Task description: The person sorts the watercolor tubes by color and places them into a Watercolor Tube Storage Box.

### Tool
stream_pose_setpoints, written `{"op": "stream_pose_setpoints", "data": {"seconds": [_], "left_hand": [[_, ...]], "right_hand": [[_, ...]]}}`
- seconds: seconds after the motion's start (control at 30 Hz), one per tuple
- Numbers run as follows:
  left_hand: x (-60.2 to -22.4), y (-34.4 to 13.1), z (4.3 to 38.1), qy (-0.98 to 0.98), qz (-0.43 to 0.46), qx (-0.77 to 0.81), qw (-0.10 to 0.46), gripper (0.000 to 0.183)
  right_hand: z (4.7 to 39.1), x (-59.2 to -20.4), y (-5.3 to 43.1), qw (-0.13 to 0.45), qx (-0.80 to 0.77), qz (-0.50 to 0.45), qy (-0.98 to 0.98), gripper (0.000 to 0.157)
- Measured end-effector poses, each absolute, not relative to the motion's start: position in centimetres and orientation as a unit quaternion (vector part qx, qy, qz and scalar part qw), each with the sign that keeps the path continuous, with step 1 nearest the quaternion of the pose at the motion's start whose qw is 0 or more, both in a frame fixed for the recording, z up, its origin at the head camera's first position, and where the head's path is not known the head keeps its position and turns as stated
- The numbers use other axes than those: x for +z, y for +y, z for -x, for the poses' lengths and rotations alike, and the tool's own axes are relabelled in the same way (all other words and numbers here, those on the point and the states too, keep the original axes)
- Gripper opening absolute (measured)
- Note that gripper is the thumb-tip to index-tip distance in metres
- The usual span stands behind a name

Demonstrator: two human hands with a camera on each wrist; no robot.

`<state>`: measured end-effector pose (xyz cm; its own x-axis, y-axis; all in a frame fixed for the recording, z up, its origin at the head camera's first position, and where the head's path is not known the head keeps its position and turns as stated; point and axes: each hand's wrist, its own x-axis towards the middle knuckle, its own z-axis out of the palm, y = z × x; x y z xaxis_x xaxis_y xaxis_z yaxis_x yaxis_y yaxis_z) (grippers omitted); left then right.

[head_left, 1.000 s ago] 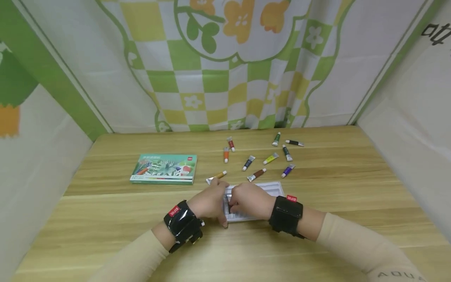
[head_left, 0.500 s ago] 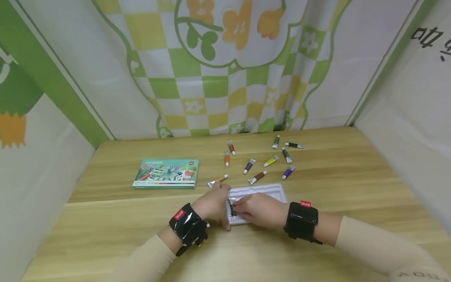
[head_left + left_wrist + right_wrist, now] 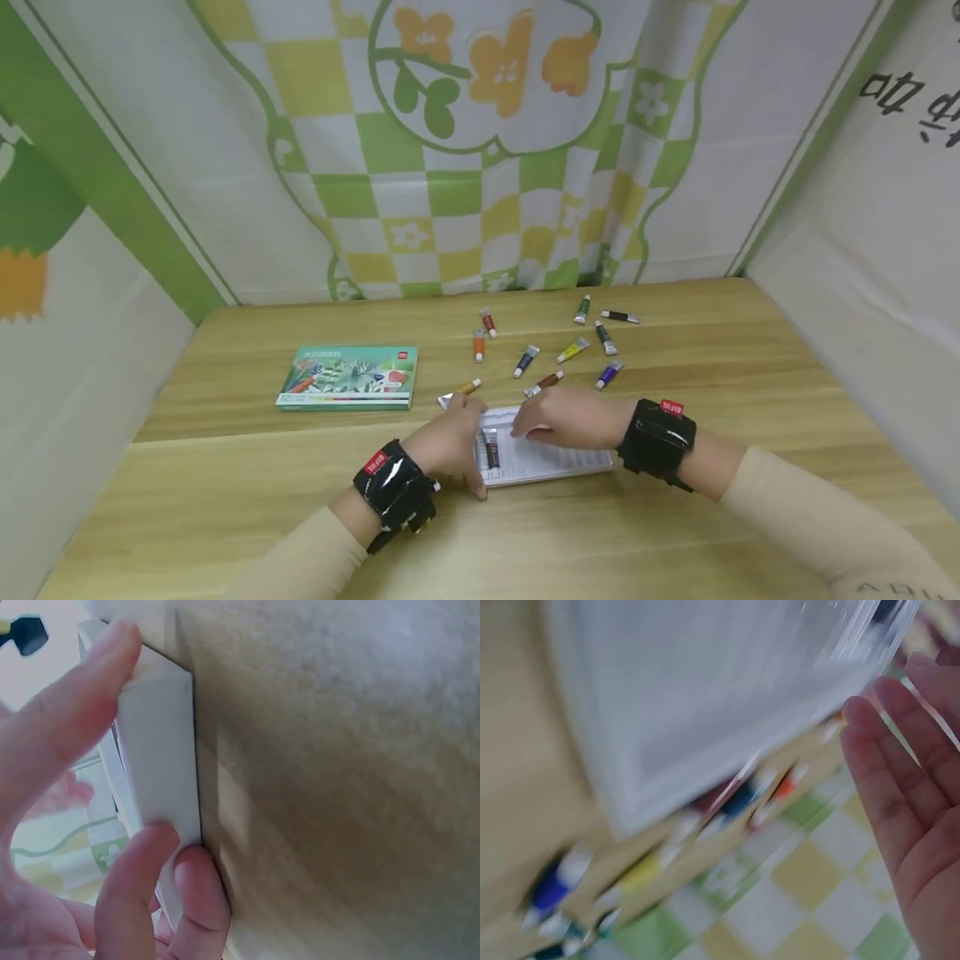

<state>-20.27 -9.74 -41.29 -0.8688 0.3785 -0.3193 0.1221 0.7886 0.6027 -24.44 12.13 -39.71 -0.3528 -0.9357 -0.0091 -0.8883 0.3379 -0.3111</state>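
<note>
A white plastic tray [image 3: 558,473] lies on the table in the head view, its left end held by my left hand [image 3: 448,437]. In the left wrist view, thumb and curled fingers grip the tray's side wall [image 3: 159,750]. A dark paint tube [image 3: 492,450] lies in the tray near that end. Over the tray's far part hovers my right hand [image 3: 577,418], its fingertips just right of the tube. The right wrist view shows this hand [image 3: 911,772] with fingers extended and nothing in them; the tray there is blurred.
Several paint tubes lie scattered behind the tray, among them an ochre tube [image 3: 468,387], a brown tube [image 3: 546,382], a purple tube [image 3: 609,375] and a yellow tube [image 3: 573,350]. A green paint box [image 3: 348,379] lies at left. A patterned curtain [image 3: 480,217] hangs behind the table.
My right hand has let go of the dark tube in the tray and moved up and to the right. The left hand keeps its hold on the tray.
</note>
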Motion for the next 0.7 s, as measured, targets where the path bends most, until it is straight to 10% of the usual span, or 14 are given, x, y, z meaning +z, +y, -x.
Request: {"op": "stream_pose_setpoints", "data": {"seconds": [0.7], "left_hand": [[-41.4,-9.6,20.6,0.927,-0.139,0.268,0.222,0.116]], "right_hand": [[31.2,-42.2,14.4,0.027,-0.105,0.568,0.816,0.021]]}}
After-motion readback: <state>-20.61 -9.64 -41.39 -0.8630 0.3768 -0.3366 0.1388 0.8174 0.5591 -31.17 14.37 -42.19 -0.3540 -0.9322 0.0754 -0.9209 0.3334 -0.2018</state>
